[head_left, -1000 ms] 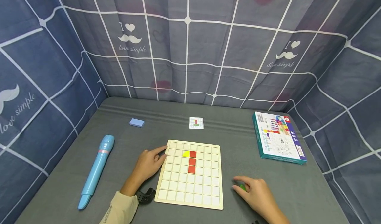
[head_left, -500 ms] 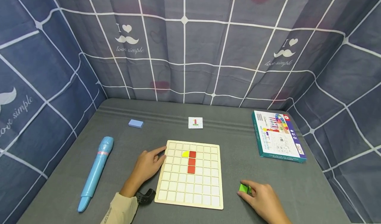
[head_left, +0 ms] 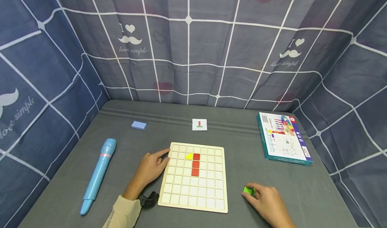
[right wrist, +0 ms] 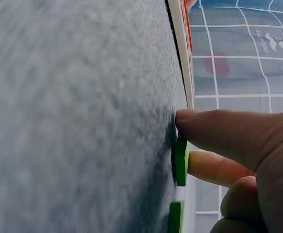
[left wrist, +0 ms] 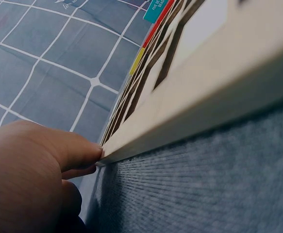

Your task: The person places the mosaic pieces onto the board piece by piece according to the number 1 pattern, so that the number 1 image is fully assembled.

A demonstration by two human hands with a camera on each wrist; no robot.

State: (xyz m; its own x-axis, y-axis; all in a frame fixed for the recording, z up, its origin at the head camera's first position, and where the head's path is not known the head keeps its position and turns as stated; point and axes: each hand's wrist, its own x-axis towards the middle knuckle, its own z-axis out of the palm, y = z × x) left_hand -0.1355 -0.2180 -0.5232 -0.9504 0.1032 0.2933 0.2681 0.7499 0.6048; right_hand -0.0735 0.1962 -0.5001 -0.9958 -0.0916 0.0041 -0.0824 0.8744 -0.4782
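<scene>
A pale wooden grid board (head_left: pixel 193 197) lies on the table, bearing three red tiles (head_left: pixel 196 164) in a column and a yellow tile (head_left: pixel 189 156) beside the top one. My left hand (head_left: pixel 151 168) rests at the board's left side, index finger and thumb tips touching its edge. In the left wrist view, fingertips (left wrist: pixel 95 154) meet that edge low down. Right of the board, my right hand (head_left: pixel 266 201) pinches a green tile (right wrist: pixel 181 162) between thumb and finger, close over the tabletop. A second green tile (right wrist: pixel 176 218) shows near it, partly under the hand.
A small pattern card (head_left: pixel 199 124) lies beyond the board, and a blue block (head_left: pixel 139 125) left of it. A long light-blue object (head_left: pixel 98 177) lies at left, a flat game box (head_left: pixel 285 139) at back right. Curtains (head_left: pixel 187 53) surround the grey table (head_left: pixel 235 134).
My right hand has shifted slightly right, its thumb and finger coming in around the green tile, which shows more plainly. The left hand and the board stay put.
</scene>
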